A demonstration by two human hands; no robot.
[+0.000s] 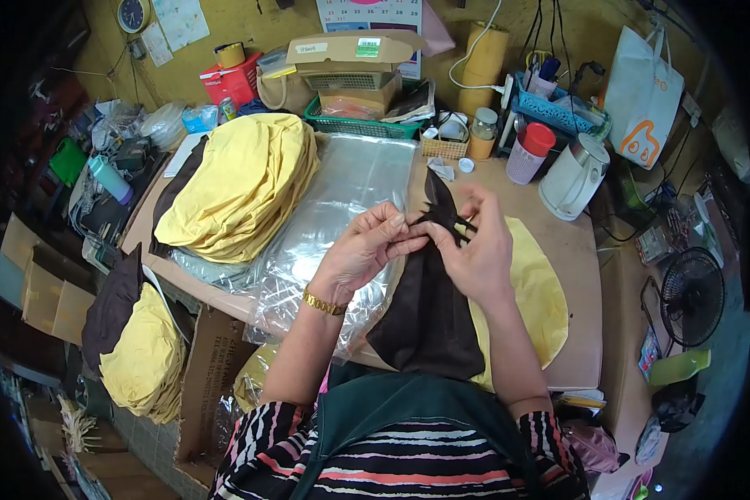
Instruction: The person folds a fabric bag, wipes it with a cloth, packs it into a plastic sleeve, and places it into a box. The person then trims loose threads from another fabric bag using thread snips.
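A dark brown cloth piece [429,312] hangs from my hands toward the table's front edge, its upper part gathered to a point. My left hand [371,242] pinches the gathered part between thumb and fingers. On the other side, my right hand [479,250] has its fingers curled round the same gather, and a thin dark strip shows by them. Exactly how the fingertips grip is partly hidden. Under and to the right of the brown cloth lies a yellow cloth piece [533,292] with a rounded edge.
A tall stack of yellow cloth pieces [242,183] stands at left beside clear plastic sheets [354,183]. Another yellow and brown pile [146,354] is lower left, by a cardboard box [212,392]. Behind are a green basket [367,127], a jar [482,133] and a white kettle [575,177].
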